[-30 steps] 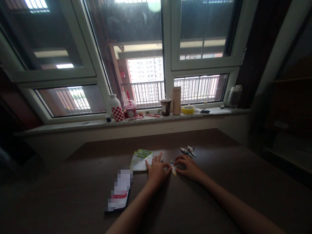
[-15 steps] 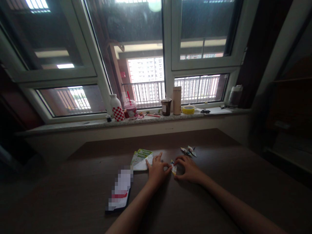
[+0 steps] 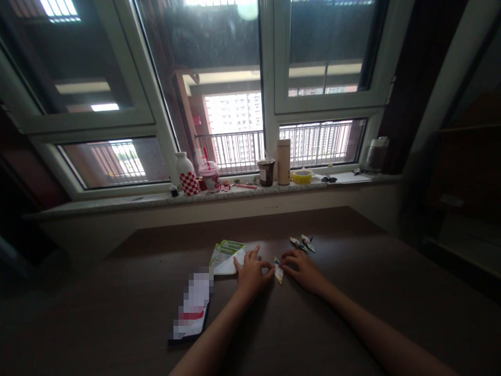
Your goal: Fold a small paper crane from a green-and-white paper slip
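A small diamond-shaped piece of folded paper [image 3: 278, 272], white with yellow and dark print, lies on the table between my hands. My left hand [image 3: 253, 271] pinches its left edge with finger and thumb, while the other fingers spread over a stack of green-and-white printed paper sheets [image 3: 225, 256]. From the right, my right hand [image 3: 304, 270] has its thumb and fingertips closed together at the paper's other edge. Just beyond that hand lie folded paper pieces [image 3: 302, 243] with pointed ends.
A dark-edged flat object [image 3: 193, 308], its top blurred out, lies left of my left forearm on the brown table [image 3: 332, 324]. Along the windowsill [image 3: 156, 199] stand a checkered bottle [image 3: 188, 175], drink cups, a beige flask [image 3: 284, 162], yellow tape [image 3: 302, 177] and black scissors [image 3: 329, 179].
My right thumb has moved up from the folded paper's lower tip to join the fingers at its right edge. The left hand stays in place.
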Demonstrator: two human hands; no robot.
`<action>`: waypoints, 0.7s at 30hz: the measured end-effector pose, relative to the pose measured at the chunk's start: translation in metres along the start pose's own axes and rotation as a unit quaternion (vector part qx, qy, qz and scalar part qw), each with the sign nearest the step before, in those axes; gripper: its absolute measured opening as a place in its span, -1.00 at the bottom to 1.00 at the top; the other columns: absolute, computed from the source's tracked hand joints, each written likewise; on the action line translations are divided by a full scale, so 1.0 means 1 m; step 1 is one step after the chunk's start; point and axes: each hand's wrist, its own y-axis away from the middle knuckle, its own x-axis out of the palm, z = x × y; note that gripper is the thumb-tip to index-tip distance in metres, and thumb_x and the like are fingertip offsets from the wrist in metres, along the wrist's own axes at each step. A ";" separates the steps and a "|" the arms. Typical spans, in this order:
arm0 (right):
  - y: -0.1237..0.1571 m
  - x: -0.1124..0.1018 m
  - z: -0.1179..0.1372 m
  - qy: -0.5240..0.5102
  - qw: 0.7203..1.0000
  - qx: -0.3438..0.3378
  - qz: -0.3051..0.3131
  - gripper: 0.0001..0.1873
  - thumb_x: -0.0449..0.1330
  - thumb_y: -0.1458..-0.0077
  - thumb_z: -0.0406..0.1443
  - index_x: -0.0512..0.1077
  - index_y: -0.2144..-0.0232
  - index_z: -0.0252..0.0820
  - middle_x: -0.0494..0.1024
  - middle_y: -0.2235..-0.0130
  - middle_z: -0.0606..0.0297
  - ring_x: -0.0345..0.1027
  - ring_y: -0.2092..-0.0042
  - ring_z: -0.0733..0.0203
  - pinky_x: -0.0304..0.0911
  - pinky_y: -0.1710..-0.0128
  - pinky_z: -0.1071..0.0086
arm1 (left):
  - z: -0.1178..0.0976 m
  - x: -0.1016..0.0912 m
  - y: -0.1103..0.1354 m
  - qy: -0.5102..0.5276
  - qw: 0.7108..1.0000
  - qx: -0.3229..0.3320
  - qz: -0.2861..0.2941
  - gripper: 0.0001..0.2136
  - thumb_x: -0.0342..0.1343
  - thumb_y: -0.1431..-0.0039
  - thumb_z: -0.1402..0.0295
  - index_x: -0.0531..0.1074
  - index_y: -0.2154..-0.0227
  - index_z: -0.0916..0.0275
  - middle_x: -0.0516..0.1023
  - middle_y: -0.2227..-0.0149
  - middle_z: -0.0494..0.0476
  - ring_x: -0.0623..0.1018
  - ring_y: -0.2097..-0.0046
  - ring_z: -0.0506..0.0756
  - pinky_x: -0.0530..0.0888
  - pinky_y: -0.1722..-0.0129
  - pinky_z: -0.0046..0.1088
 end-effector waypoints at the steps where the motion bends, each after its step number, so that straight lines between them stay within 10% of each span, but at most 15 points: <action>1: 0.000 0.001 0.000 0.003 1.000 -0.001 0.000 -0.82 0.18 -0.19 -0.17 0.58 0.25 -0.03 0.50 0.01 0.22 0.30 -0.07 0.06 0.17 -0.15 0.17 | 0.000 0.000 0.000 0.003 1.000 0.001 -0.001 -0.84 0.16 -0.16 0.12 0.62 0.29 -0.07 0.19 -0.36 0.07 0.19 -0.34 0.31 -0.14 -0.23 0.41; 21: 0.001 -0.004 0.002 0.018 1.000 -0.003 0.025 -0.67 0.37 0.05 -0.19 0.55 0.17 0.01 0.44 -0.06 0.20 0.26 -0.13 0.00 0.12 -0.18 0.12 | 0.006 -0.003 0.003 -0.005 0.999 0.031 0.041 -0.63 0.26 0.06 -0.09 0.58 0.18 -0.13 0.11 -0.39 0.11 0.06 -0.39 0.40 -0.22 -0.22 0.42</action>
